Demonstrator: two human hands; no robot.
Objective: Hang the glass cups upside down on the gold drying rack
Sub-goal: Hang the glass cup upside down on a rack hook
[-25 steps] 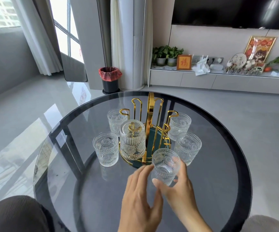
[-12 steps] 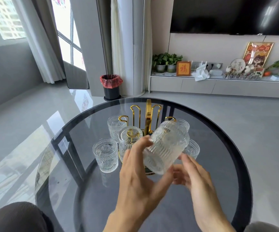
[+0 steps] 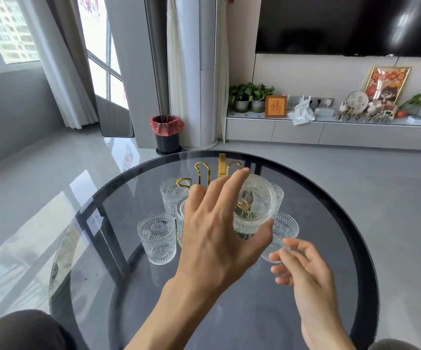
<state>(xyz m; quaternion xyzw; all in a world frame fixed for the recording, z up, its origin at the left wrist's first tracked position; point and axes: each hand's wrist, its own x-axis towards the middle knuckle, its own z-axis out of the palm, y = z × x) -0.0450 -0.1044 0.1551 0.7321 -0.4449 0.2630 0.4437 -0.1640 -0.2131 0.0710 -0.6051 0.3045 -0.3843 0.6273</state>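
One cup [image 3: 254, 203] is pinched upside down in your left hand [image 3: 219, 231] between thumb and fingers, just above the gold rack [image 3: 222, 165] at table centre. Your right hand [image 3: 302, 269] hangs open and empty at 5 o'clock. Miss the hidden prong and glass clips gold, or slips.

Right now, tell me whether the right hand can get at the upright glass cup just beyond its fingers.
Probably yes. The right hand is open and holds nothing, and the upright glass cup stands just beyond its fingertips with bare table between. The left hand, holding the inverted cup, hovers close above, which might crowd it.
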